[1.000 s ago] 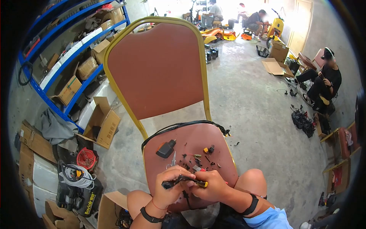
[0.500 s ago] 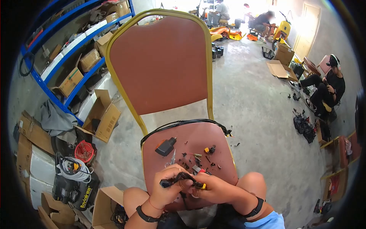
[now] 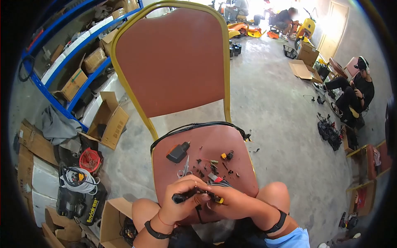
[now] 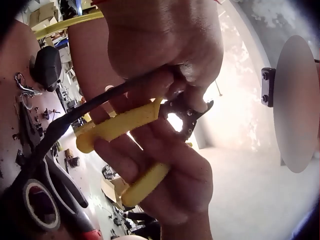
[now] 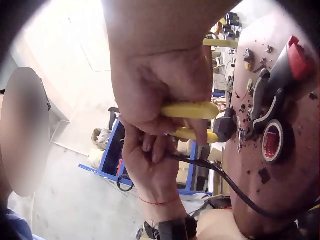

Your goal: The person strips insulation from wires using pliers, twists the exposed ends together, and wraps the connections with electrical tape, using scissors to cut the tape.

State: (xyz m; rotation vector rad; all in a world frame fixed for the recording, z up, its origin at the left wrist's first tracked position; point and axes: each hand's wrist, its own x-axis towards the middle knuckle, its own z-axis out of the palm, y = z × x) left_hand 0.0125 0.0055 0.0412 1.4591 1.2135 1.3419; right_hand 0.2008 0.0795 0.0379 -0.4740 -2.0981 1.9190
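My left hand (image 3: 182,193) pinches a thin black cable (image 5: 231,189), which runs down past the chair seat's front edge. Close against it, my right hand (image 3: 232,201) grips wire strippers by their yellow handles (image 4: 122,122). Their dark head (image 4: 187,114) sits by my left fingers, and the handles stand apart. Fingers hide where the cable meets the jaws. On the brown chair seat (image 3: 165,175) beyond lie scissors (image 3: 187,166), a black block with an orange face (image 3: 178,153), a yellow-and-black connector (image 3: 226,156) and dark scraps. A tape roll (image 5: 281,142) lies nearest the hands.
Black cables (image 3: 194,127) lie along the seat's back edge, below the backrest (image 3: 171,62). An open carton (image 3: 111,124) and a black tool case (image 3: 82,206) stand left, below blue shelving (image 3: 45,95). A seated person (image 3: 359,93) is at the right.
The head view has tilted and shifted slightly. Both hands stay together on the cable and wire strippers, with the left hand turned a little. The things on the seat lie as before.
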